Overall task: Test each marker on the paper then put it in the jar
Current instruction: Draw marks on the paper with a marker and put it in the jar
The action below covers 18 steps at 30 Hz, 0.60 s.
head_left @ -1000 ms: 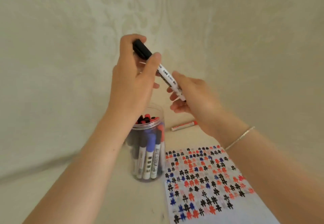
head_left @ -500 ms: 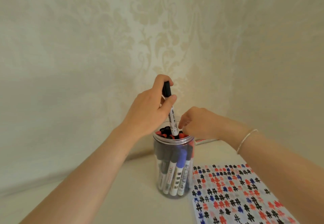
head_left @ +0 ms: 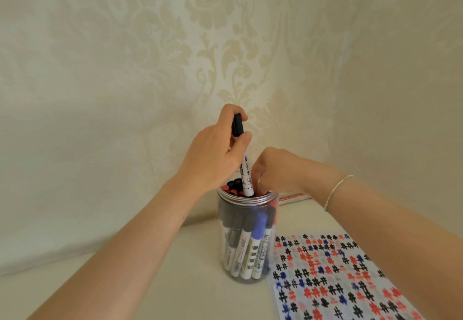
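Observation:
A clear plastic jar (head_left: 246, 264) packed with several black, red and blue markers stands on the table. My left hand (head_left: 215, 159) grips a black-capped white marker (head_left: 244, 164) upright, its lower end pushed in among the markers at the jar's mouth. My right hand (head_left: 275, 172) hangs over the jar's right rim with its fingers curled down among the markers there; what they hold is hidden. The paper (head_left: 333, 279), covered with black, red and blue hash marks, lies to the right of the jar.
A red-and-white marker (head_left: 295, 199) lies on the table behind my right wrist, by the wall. Patterned wallpaper (head_left: 175, 56) closes off the back and both sides of the cream table (head_left: 175, 289).
My left hand has brought the black marker down from mid-air into the jar's mouth and turned it upright. My right hand let go of the barrel and dropped to the jar's rim.

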Tool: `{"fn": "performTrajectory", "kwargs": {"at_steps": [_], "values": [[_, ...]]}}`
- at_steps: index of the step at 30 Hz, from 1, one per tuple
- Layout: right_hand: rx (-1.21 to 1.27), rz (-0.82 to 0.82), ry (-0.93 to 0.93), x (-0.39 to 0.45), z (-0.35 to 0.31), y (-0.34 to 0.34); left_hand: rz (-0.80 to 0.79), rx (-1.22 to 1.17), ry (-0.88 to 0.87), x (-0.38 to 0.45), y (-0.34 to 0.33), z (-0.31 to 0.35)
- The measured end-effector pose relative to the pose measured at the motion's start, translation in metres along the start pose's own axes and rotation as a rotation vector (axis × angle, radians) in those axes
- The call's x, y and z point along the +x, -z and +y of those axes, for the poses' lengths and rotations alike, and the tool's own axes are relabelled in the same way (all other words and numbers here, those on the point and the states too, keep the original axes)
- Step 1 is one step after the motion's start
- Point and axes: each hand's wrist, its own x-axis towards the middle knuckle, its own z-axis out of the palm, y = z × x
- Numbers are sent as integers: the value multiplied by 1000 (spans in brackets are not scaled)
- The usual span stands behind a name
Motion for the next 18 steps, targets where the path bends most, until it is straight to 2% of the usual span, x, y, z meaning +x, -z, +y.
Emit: {"fn": "performTrajectory", "kwargs": {"at_steps": [6,18], "values": [[-116,-53,-5,1,-2,6,6,-98,5,-2,-3,1],[-99,-137,7,1,-4,9,-267,-14,-12,6,14,-2]]}}
